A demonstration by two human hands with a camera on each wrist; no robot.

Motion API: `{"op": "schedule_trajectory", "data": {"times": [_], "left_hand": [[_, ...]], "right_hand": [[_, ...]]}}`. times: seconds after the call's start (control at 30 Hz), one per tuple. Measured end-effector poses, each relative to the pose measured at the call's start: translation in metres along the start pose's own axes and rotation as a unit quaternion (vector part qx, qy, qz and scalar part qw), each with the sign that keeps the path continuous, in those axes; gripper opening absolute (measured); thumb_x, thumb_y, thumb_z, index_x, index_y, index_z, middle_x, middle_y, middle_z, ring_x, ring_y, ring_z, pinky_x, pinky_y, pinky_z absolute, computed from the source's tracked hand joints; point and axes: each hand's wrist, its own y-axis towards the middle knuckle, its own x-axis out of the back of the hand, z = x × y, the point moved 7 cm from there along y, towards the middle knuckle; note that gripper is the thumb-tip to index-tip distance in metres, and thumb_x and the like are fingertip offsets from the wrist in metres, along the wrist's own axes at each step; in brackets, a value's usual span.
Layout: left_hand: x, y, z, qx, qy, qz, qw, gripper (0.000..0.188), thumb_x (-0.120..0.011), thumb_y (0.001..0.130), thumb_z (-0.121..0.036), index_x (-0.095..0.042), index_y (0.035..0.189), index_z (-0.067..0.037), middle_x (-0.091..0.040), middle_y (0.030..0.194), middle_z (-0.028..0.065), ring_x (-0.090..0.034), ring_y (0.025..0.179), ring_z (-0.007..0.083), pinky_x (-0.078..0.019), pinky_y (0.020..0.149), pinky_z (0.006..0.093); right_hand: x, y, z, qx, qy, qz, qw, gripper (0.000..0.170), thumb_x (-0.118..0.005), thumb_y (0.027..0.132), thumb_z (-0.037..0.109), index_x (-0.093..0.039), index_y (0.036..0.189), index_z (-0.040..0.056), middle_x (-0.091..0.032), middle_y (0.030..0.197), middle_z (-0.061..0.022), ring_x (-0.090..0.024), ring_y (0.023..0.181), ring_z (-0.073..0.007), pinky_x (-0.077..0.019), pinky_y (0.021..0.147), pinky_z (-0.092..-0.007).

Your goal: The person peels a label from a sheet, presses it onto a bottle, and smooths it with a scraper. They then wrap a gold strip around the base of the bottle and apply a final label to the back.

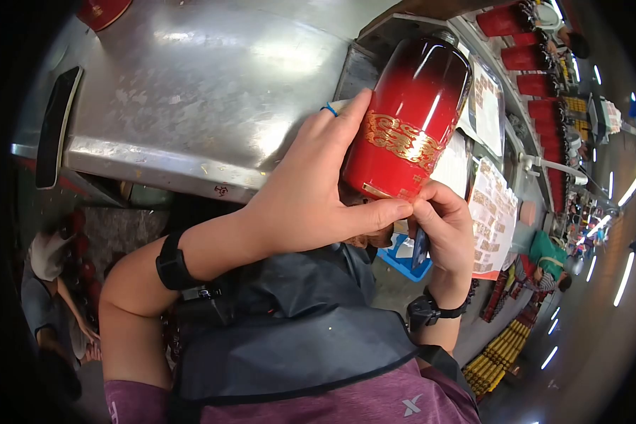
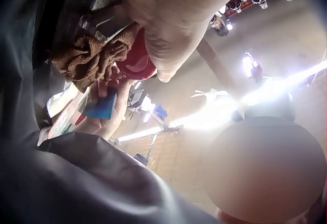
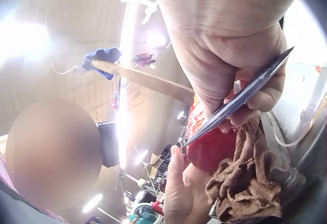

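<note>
One red bottle [image 1: 406, 127], tilted, near bench [image 1: 191, 92] edge. Left hand [image 1: 307, 177] grips it, thumb spread from fingers. Right hand [image 1: 449, 230], at its base, pinches one thin card [image 3: 240, 99]. One brown cloth [image 3: 245, 178].

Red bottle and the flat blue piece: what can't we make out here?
- Red bottle, far side: faces away in the head view.
- Left hand, most fingertips: behind the bottle, head view.
- Flat blue piece, upper end: behind the right hand, head view.
- Printed sheet, wording: too small, head view.
- Red object, full shape: cut off by the top edge, head view.
</note>
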Motion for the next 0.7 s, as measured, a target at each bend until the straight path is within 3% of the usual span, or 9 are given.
{"op": "schedule_trajectory", "data": {"times": [0.17, 0.57, 0.67, 0.7], "left_hand": [[-0.0063, 0.0045, -0.0017, 0.003, 0.041, -0.013, 0.999, 0.105, -0.085, 0.077, -0.030, -0.022, 0.154, 0.004, -0.046, 0.136, 0.0218, -0.046, 0.129, 0.0311, -0.0354, 0.109, 0.0394], [-0.0051, 0.0043, 0.0002, 0.006, 0.029, 0.001, 1.000, 0.098, -0.079, 0.081, -0.028, -0.022, 0.154, 0.003, -0.041, 0.145, 0.0241, -0.041, 0.137, 0.0320, -0.0304, 0.114, 0.0419], [-0.0040, 0.0032, 0.0052, 0.011, 0.021, 0.010, 1.000, 0.089, -0.073, 0.087, -0.026, -0.023, 0.154, 0.003, -0.042, 0.147, 0.0224, -0.039, 0.139, 0.0311, -0.0288, 0.115, 0.0416], [-0.0027, 0.0041, 0.0076, -0.013, 0.023, -0.011, 1.000, 0.089, -0.074, 0.087, -0.032, -0.026, 0.151, 0.007, -0.048, 0.132, 0.0224, -0.046, 0.124, 0.0318, -0.0342, 0.107, 0.0414]], "right_hand": [[0.0006, 0.0000, -0.0027, -0.010, 0.001, -0.001, 1.000, 0.008, -0.070, 0.094, 0.008, -0.066, 0.092, 0.0021, -0.060, 0.084, 0.0053, -0.051, 0.075, -0.0020, -0.0403, 0.066, -0.0194], [-0.0020, 0.0032, -0.0035, -0.004, 0.013, 0.025, 1.000, 0.011, -0.068, 0.095, 0.010, -0.065, 0.090, 0.0012, -0.059, 0.083, 0.0050, -0.048, 0.076, -0.0026, -0.0388, 0.067, -0.0193], [-0.0023, 0.0039, -0.0039, -0.001, 0.020, 0.024, 1.000, 0.011, -0.069, 0.095, 0.010, -0.065, 0.090, 0.0012, -0.058, 0.083, 0.0053, -0.047, 0.076, -0.0025, -0.0383, 0.067, -0.0192], [-0.0026, 0.0041, -0.0039, -0.001, 0.017, 0.026, 1.000, 0.011, -0.069, 0.095, 0.011, -0.065, 0.090, 0.0013, -0.058, 0.082, 0.0055, -0.047, 0.075, -0.0022, -0.0380, 0.066, -0.0191]]}}
